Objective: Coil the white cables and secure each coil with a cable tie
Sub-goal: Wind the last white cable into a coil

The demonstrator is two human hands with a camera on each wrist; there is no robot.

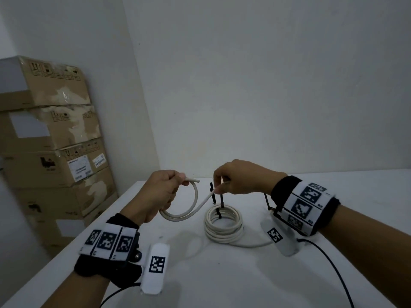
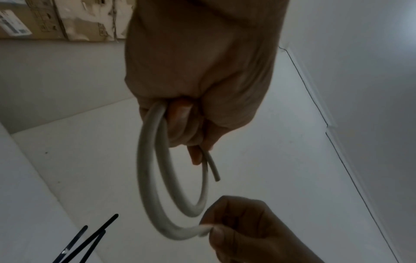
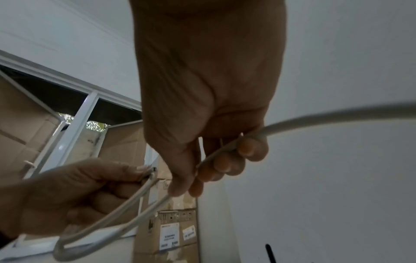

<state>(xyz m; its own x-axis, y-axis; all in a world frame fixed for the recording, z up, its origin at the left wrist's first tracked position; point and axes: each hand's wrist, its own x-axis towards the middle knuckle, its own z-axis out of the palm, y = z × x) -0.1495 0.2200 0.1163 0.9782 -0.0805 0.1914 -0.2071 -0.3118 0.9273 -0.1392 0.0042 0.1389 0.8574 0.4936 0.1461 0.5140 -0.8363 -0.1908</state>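
My left hand (image 1: 178,177) grips a small loop of white cable (image 1: 178,216) above the white table (image 1: 222,281), and the cut end (image 1: 195,180) pokes out past the fingers. My right hand (image 1: 219,185) pinches the same cable a short way along, just right of the loop. In the left wrist view the loop (image 2: 148,178) shows about two turns hanging from the curled fingers (image 2: 180,113). The right wrist view shows the cable (image 3: 315,117) running on past my right fingers (image 3: 225,163). A finished white coil (image 1: 223,232) lies below my right hand with black cable ties (image 1: 221,200) standing up from it.
Stacked cardboard boxes (image 1: 51,141) stand left of the table, past its left edge. White walls close the back and right. A white cable tail (image 1: 251,244) runs from the coil toward my right wrist. A black camera lead (image 1: 329,263) trails over the table at the right.
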